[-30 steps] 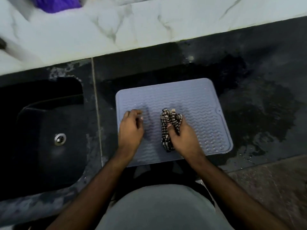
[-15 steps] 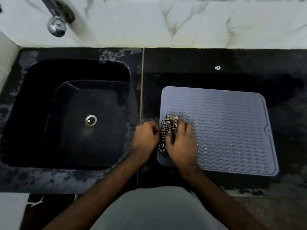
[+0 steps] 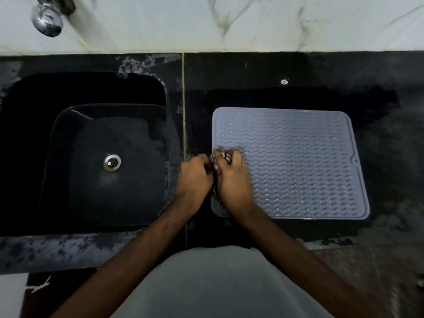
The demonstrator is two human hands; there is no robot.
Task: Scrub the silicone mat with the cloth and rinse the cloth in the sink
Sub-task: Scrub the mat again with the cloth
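Now gripping the checked cloth (image 3: 220, 157) with both left hand (image 3: 195, 177) and right hand (image 3: 234, 180), bunching it at nine o'clock on the silicone mat (image 3: 298, 161), sink (image 3: 110, 161) lying farther toward nine.

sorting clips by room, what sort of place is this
Most likely a home kitchen counter: a black sink sunk into dark stone, a chrome tap on marble-look wall tile, and a ridged silicone mat beside it.
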